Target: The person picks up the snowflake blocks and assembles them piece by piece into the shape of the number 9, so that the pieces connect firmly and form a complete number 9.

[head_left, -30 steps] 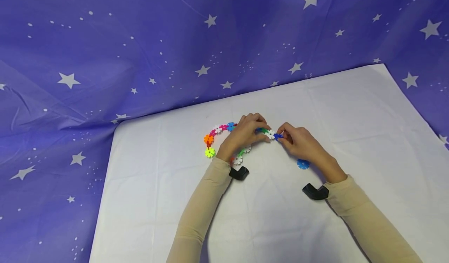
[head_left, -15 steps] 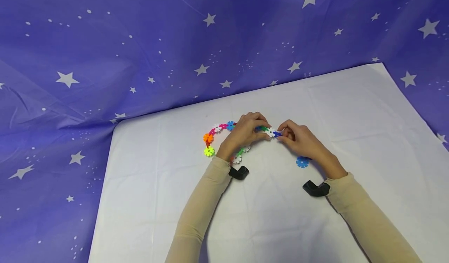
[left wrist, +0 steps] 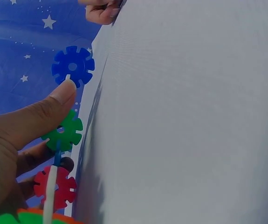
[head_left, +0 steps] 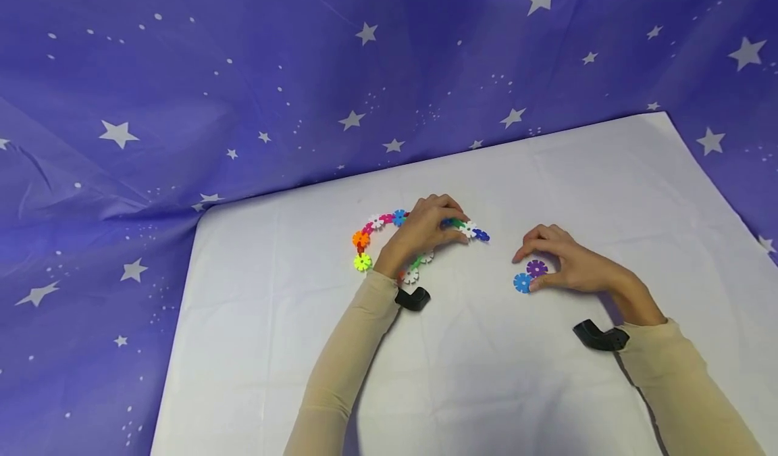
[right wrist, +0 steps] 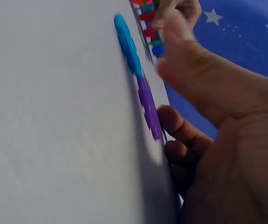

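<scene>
A curved chain of notched, flower-shaped plastic discs in many colours lies under my left hand. My left thumb and fingers pinch the chain near its right end, by a white disc. A dark blue disc is joined at that end, just past the thumb; a green disc shows below it in the left wrist view. My right hand, thumb and fingers spread, hovers around a loose purple disc. A light blue disc lies beside the purple one, close to the thumb tip.
A white cloth covers the table. Behind it hangs a purple-blue curtain with white stars. The chain's other end, with a yellow disc and an orange disc, curves left of my left wrist.
My right hand has let go of the dark blue disc at the chain's end and moved right and nearer, uncovering the purple disc. My left hand has stayed in place.
</scene>
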Available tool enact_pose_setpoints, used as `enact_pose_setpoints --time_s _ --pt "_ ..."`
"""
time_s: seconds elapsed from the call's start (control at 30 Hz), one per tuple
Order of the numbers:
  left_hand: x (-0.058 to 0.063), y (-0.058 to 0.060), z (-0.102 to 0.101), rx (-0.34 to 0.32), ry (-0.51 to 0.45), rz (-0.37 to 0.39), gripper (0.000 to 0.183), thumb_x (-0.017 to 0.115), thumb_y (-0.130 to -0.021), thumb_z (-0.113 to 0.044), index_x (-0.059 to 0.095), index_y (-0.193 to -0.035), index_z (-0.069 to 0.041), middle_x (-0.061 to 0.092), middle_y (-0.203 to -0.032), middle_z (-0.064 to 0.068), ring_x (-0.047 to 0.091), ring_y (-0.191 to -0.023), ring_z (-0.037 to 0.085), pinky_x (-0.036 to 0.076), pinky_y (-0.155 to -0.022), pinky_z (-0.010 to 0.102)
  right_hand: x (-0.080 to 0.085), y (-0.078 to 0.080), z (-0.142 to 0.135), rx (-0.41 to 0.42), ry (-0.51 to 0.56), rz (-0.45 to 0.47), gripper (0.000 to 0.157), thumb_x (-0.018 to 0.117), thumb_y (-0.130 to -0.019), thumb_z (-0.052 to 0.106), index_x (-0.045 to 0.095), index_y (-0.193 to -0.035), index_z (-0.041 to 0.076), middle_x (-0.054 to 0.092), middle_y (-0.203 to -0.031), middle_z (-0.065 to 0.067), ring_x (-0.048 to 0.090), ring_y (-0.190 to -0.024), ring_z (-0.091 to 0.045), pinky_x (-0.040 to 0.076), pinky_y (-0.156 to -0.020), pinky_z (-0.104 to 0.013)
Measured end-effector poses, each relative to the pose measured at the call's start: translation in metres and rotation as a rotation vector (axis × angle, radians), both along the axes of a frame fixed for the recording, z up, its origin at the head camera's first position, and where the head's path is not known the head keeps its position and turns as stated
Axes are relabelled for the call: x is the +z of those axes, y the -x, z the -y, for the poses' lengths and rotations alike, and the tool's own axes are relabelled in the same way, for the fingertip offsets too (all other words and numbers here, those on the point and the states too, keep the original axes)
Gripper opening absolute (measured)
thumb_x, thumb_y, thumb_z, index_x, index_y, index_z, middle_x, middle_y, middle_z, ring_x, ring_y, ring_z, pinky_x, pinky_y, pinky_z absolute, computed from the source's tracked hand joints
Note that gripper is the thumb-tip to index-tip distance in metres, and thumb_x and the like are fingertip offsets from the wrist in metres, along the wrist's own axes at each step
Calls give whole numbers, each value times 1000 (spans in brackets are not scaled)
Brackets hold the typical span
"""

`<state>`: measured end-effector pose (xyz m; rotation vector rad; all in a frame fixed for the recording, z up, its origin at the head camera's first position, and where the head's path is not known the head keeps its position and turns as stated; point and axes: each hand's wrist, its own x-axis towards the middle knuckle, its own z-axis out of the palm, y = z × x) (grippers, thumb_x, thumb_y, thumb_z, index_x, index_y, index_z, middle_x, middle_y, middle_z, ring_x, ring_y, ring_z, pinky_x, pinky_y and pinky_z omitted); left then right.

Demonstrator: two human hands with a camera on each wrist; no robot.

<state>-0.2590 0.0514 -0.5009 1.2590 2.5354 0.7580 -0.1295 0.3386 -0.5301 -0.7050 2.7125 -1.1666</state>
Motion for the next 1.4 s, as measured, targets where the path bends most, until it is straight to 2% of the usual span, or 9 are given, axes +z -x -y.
enact_pose_setpoints --time_s 0.07,0.17,0.47,0.7,0.77,0.83,0.93,1.2,1.4 --pt "0 1 -1 0 6 -7 36 76 -84 -40 73 -115 -22 61 -119 -6 52 -109 12 35 -101 32 -1 -2 2 18 -26 -4 41 87 -72 32 69 -108 29 51 -113 5 36 -108 -11 26 -90 -44" --pt "0 1 -1 2 12 -12 35 76 -84 -40 74 -114 -22 61 -118 -6 52 -109 12 35 -100 31 -1 -2 4 17 -50 -21 40 88 -70 32 68 -106 30 50 -114 4 36 -109 -13 26 -90 -47" --pt "1 0 -2 1 25 -7 35 76 -84 -40 74 -114 -22 61 -119 -4 52 -111 14 36 -99 32 -7 -2 6 -2 -54 -83 35 90 -68 25 66 -94 32 51 -107 7 38 -105 -13 26 -87 -44" --pt "-2 1 -2 -12 37 -29 35 76 -84 -40 74 -114 -22 61 -119 -4 52 -111 14 36 -100 33 -6 1 13 -56 -35 -134 34 89 -70 18 61 -90 22 55 -97 8 44 -95 -11 28 -83 -36" --pt "-1 0 -2 -14 42 -26 36 76 -84 -40 74 -115 -22 61 -120 -4 52 -111 14 36 -101 33 -5 2 15 -87 -6 -117 32 86 -74 14 59 -91 18 56 -89 8 45 -85 -8 33 -78 -30" --pt "-1 0 -2 -16 46 -23 37 76 -84 -39 73 -115 -21 61 -120 -3 51 -112 15 36 -102 33 -4 3 15 -116 21 -92 28 82 -79 10 58 -92 16 55 -80 8 45 -74 -6 36 -68 -23" --pt "0 0 -2 -21 53 -27 37 76 -84 -39 73 -116 -20 61 -121 -2 51 -112 16 36 -103 33 -2 3 17 -154 61 -53 21 75 -85 6 58 -95 12 53 -73 6 44 -63 -5 38 -55 -20" --pt "5 -4 -6 -22 96 -64 46 78 -82 -43 70 -122 -23 59 -127 -2 49 -118 15 33 -106 32 3 3 31 -310 119 -12 20 68 -92 8 65 -111 4 54 -74 0 44 -57 -6 38 -50 -20" --pt "14 -12 -13 -60 80 -77 39 75 -86 -39 71 -122 -24 59 -128 0 48 -122 17 31 -108 35 6 4 40 -401 275 151 26 68 -93 15 65 -116 3 54 -79 -6 43 -58 -5 37 -48 -23"
